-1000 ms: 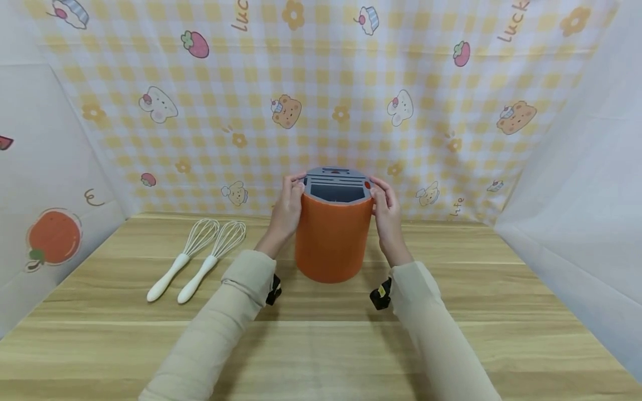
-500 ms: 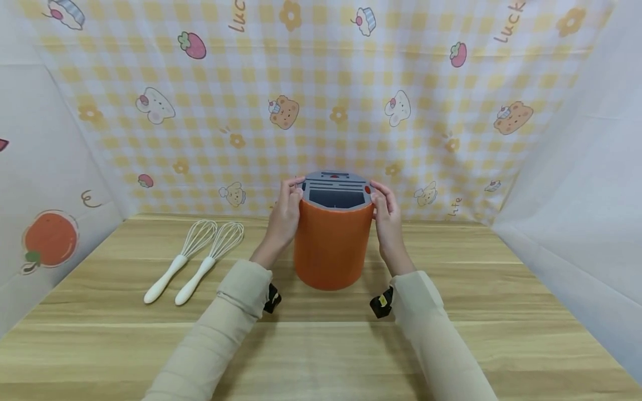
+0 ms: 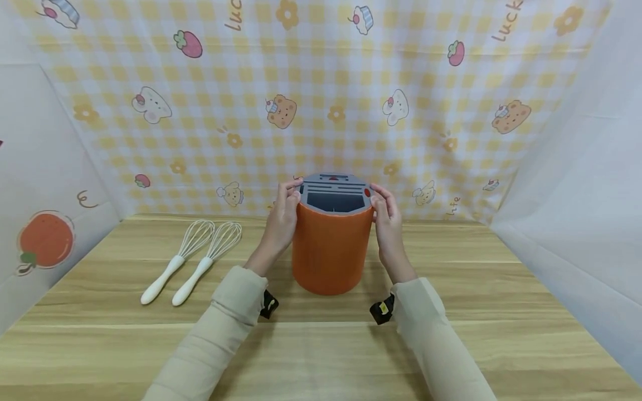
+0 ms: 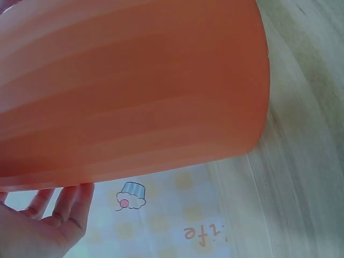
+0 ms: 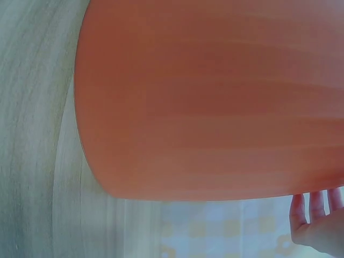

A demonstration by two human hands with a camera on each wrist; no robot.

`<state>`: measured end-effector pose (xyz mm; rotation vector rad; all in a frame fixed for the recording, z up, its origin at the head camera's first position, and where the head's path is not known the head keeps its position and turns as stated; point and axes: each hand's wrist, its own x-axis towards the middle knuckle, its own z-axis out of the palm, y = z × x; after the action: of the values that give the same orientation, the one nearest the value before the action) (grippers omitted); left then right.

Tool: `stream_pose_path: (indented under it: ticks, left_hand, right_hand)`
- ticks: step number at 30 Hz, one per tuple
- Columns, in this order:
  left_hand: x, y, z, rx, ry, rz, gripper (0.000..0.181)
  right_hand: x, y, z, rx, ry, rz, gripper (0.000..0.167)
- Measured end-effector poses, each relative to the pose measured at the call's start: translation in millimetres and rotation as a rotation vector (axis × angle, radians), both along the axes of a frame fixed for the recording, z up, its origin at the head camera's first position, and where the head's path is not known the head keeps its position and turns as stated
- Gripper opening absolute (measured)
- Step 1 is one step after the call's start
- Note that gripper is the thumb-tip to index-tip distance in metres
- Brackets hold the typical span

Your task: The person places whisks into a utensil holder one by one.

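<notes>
An orange round container (image 3: 328,250) with a grey top (image 3: 333,179) is upright near the middle of the head view; whether its base touches the table cannot be told. My left hand (image 3: 283,217) grips its upper left side at the rim, thumb in front. On the opposite side my right hand (image 3: 388,223) grips the rim near a red spot. The orange wall (image 4: 134,91) fills much of the left wrist view, with fingertips against its lower edge. Fingertips also touch the container (image 5: 215,107) in the right wrist view.
Two white whisks (image 3: 163,279) (image 3: 193,281) lie side by side on the wooden table (image 3: 321,356), left of the container. A yellow checked cloth (image 3: 321,67) hangs behind, and white cloth (image 3: 582,184) stands at the sides.
The container and both hands have come slightly lower in the head view, toward the person. Both hands have kept their hold. The whole scene has shifted a little left.
</notes>
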<state>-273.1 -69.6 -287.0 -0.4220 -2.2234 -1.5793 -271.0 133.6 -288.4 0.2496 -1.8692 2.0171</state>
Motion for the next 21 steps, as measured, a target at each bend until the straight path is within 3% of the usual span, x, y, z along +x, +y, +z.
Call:
stream_pose_path:
  ticks: [13, 21]
  left_hand:
    - [10.6, -0.2, 2.0, -0.033, 0.022, 0.027, 0.039]
    - [16.5, -1.1, 0.3, -0.034, 0.025, 0.012, 0.040]
  right_hand:
    - [9.2, 2, -1.4, -0.025, 0.030, 0.027, 0.036]
    - [16.6, 2, -1.6, -0.016, 0.025, 0.008, 0.035]
